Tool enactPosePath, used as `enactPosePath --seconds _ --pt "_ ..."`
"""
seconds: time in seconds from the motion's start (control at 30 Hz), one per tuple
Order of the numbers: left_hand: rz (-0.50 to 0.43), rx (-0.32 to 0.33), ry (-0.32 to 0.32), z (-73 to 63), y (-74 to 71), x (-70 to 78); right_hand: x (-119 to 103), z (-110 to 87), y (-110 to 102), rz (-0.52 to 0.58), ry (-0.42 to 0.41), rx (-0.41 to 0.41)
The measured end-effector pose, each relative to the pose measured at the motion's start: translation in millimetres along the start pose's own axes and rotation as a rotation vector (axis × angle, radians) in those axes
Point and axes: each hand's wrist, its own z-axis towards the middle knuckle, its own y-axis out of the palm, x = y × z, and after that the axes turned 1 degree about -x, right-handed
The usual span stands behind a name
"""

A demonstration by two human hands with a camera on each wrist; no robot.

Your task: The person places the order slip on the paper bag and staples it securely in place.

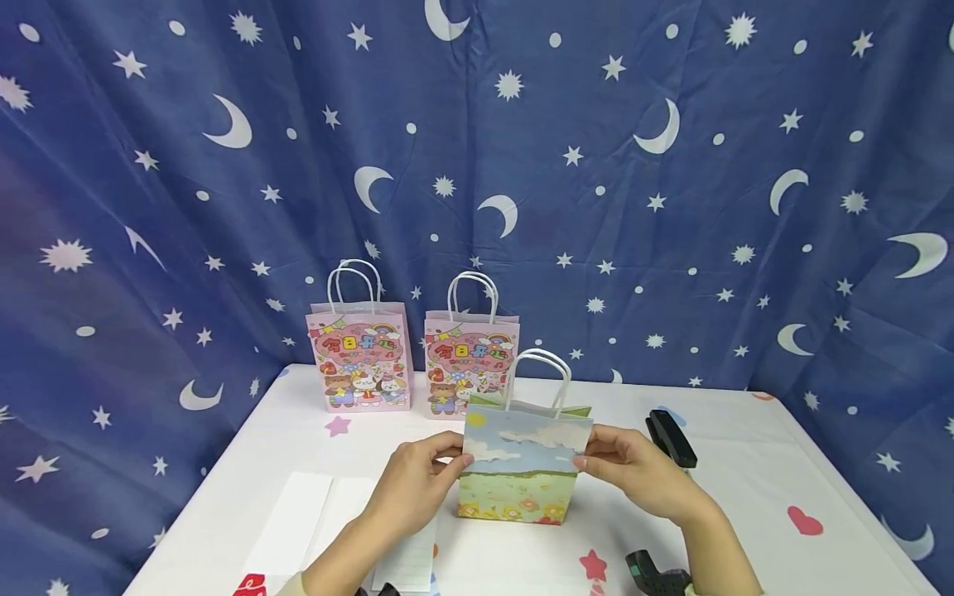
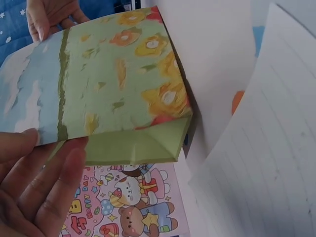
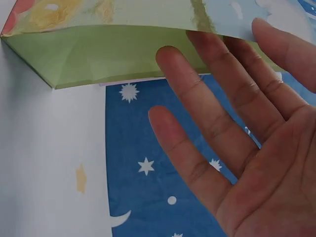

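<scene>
A paper gift bag (image 1: 517,488) with a painted sky, a flower meadow and white handles stands upright in the middle of the head view. My left hand (image 1: 413,480) grips its left side edge, thumb on the front and fingers at the green side panel. At the opposite edge my right hand (image 1: 644,473) holds the bag, its thumb on the front face. In the right wrist view, some fingers (image 3: 180,74) reach along the green side panel (image 3: 123,54) while the lower ones spread away from it. The bag's inside is hidden.
Two pink cartoon gift bags (image 1: 361,356) (image 1: 465,331) stand at the back left. White sheets of paper (image 1: 291,521), some lined, lie at the front left beneath my left forearm. Behind my right hand is a black stapler (image 1: 672,439). A starry blue curtain (image 1: 477,165) hangs behind the table.
</scene>
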Motion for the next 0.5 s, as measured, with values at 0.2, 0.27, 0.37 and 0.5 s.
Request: enactPosePath --seconds 0.2,0.27,0.37,0.5 --pt "0.013 -0.04 -0.023 0.0 -7.9 -2.0 0 2.9 -1 0.016 -0.019 -0.02" --pt "0.007 -0.067 -0.027 1.5 -11.7 -2.0 -1 3.7 -1 0.016 -0.013 -0.008" --pt "-0.021 -0.099 -0.063 5.1 -17.7 -2.2 -2 4.5 0 0.018 0.01 0.045" --pt "-0.092 -0.092 -0.136 12.9 -22.5 -3.6 -4 5.9 4 0.036 0.044 0.163"
